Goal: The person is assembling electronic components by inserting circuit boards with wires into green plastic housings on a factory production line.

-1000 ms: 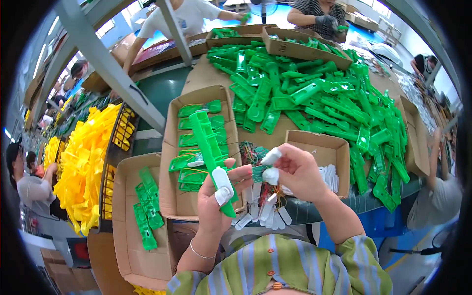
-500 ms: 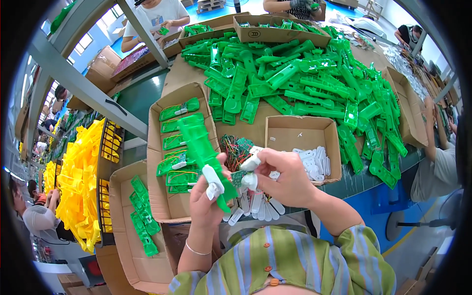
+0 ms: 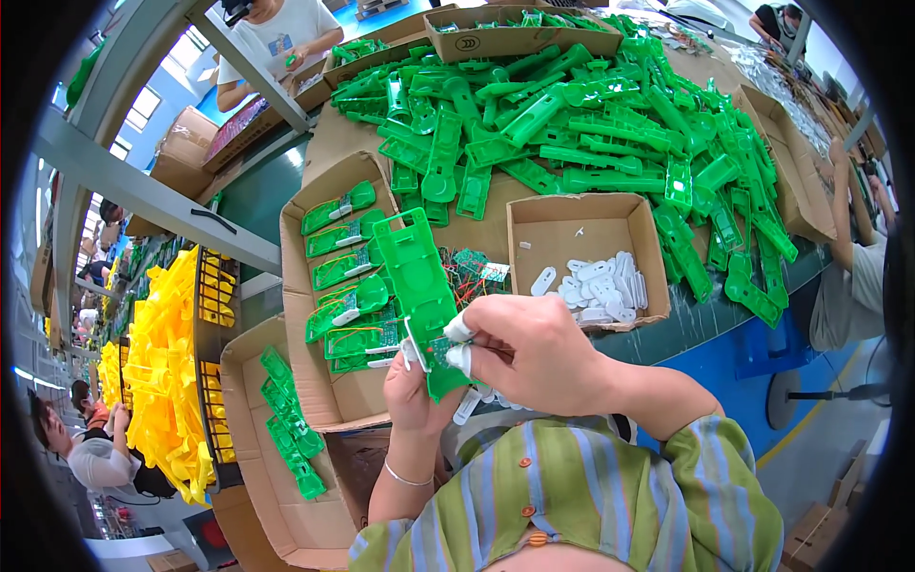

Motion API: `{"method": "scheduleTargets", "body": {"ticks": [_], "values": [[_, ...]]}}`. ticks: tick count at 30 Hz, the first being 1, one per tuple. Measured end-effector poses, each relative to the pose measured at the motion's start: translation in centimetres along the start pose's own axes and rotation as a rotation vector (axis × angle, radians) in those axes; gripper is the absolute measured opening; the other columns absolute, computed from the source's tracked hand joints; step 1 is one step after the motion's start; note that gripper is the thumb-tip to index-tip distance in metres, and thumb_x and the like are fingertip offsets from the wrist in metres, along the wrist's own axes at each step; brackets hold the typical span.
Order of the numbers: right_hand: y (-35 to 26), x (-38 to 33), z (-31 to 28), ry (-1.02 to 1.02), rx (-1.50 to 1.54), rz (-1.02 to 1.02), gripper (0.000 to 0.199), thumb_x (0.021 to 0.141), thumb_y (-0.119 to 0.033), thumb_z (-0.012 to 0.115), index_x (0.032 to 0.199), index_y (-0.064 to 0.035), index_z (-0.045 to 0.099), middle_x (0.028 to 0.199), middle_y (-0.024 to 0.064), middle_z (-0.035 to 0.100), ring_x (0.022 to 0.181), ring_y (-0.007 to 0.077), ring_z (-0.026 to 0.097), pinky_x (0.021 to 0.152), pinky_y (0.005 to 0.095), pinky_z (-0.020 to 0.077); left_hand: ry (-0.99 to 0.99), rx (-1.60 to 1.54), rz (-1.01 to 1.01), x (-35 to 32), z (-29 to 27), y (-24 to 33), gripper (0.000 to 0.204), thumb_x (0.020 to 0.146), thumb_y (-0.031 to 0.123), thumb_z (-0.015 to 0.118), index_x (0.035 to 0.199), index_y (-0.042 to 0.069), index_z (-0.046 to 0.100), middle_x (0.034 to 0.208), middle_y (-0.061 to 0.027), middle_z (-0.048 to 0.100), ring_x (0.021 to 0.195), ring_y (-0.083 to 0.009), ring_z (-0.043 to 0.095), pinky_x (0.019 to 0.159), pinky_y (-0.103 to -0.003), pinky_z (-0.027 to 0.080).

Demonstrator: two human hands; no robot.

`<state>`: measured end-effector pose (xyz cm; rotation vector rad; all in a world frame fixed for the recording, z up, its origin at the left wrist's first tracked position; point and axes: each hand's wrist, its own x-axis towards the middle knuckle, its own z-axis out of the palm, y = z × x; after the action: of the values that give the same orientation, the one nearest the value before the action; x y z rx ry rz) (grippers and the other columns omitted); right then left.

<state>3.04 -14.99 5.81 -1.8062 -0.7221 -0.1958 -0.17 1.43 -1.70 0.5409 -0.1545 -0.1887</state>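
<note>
A green plastic housing (image 3: 416, 272) stands tilted in my left hand (image 3: 412, 398), its hollow inner side facing me. My left fingers wrap its lower part, and a white elongated plastic piece (image 3: 411, 345) lies along its edge by the thumb. White covers sit on the fingertips. My right hand (image 3: 538, 351) pinches a small green circuit board (image 3: 440, 353) against the housing's lower end; the fingertips partly hide it. Behind the housing lies a tangle of circuit boards with red and other wires (image 3: 469, 276). White strips (image 3: 467, 406) peek out below my hands.
An open carton (image 3: 297, 276) at left holds wired green housings; a lower carton (image 3: 250, 410) holds more green parts. White pieces lie in a small carton (image 3: 548, 214). A large green heap (image 3: 591, 133) covers the far table. Yellow parts (image 3: 167, 372) fill a black rack. Other people work around.
My right hand has brought the circuit board onto the housing's lower end. The housing has turned so its hollow side shows more. The view has shifted slightly.
</note>
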Motion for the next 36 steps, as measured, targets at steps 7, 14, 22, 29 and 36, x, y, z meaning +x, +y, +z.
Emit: {"method": "scheduleTargets", "body": {"ticks": [7,14,22,29,36], "values": [[0.7,0.0,1.1,0.008,-0.069,-0.061,0.015,0.068,0.001,0.061,0.081,0.0004,0.054,0.067,0.0103,0.055,0.055,0.0241,0.057,0.048,0.0327,0.0454,0.002,0.098,0.079,-0.3,-0.3,-0.4,0.039,0.089,0.022,0.050,0.120,0.000,0.043,0.115,-0.0128,0.053,0.104,-0.0242,0.054,0.089,-0.039,0.044],[0.8,0.1,1.7,0.033,-0.073,-0.058,0.013,0.068,0.001,0.060,0.080,-0.0003,0.054,0.069,0.0109,0.055,0.059,0.0275,0.056,0.049,0.0354,0.0451,-0.011,0.099,0.087,-0.4,-0.4,-0.5,0.040,0.089,0.023,0.050,0.121,-0.001,0.042,0.115,-0.0130,0.053,0.104,-0.0241,0.054,0.088,-0.039,0.046],[1.2,-0.8,1.6,-0.076,-0.326,-0.223,0.021,0.065,0.001,0.060,0.086,0.0018,0.055,0.085,0.0129,0.048,0.067,0.0243,0.051,0.053,0.0323,0.0460,0.061,0.141,0.095,-0.3,0.9,-0.3,0.043,0.089,0.024,0.049,0.123,0.000,0.040,0.116,-0.0124,0.052,0.103,-0.0228,0.054,0.087,-0.037,0.046],[1.1,-1.5,1.4,-0.034,-0.548,-0.463,0.024,0.062,-0.005,0.059,0.083,0.0076,0.055,0.086,0.0156,0.048,0.068,0.0243,0.053,0.053,0.0296,0.0477,0.054,0.136,0.132,-0.6,0.5,-1.7,0.045,0.091,0.023,0.046,0.129,0.002,0.035,0.117,-0.0106,0.052,0.104,-0.0209,0.053,0.088,-0.033,0.045],[2.9,-2.3,1.3,0.015,-0.650,-0.583,0.021,0.063,-0.008,0.060,0.077,0.0065,0.053,0.090,0.0185,0.050,0.074,0.0268,0.057,0.061,0.0308,0.0519,0.152,0.431,0.068,-0.3,2.3,-0.9,0.045,0.090,0.023,0.048,0.127,-0.002,0.037,0.115,-0.0129,0.054,0.104,-0.0208,0.054,0.090,-0.033,0.043]]}}
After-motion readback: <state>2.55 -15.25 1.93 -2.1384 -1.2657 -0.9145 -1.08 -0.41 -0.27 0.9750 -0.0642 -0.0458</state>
